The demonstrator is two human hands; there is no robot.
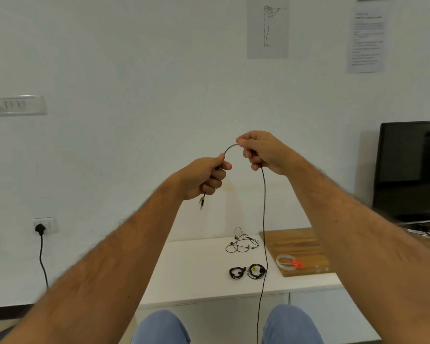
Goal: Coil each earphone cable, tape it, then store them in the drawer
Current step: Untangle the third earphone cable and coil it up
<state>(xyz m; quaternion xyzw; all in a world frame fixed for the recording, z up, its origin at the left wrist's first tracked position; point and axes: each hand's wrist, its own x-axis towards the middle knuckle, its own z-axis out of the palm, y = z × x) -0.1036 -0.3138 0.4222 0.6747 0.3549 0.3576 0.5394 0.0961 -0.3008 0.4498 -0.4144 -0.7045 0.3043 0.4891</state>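
Above the knees (163, 327), the left hand (204, 178) gripped the cable (264, 219) near its plug while the right hand (263, 152) pinched it, forming the first loop; the slack hung free for coiling.

Counts: earphones, tools, hands

4 earphone sets: 1 held cable (264, 207), 1 loose tangle (242, 243), 2 coiled bundles (236, 272) (256, 270). 1 tape roll (285, 261), 1 pr orange scissors (297, 263), 1 wooden board (298, 242), 2 hands (204, 178) (263, 152).
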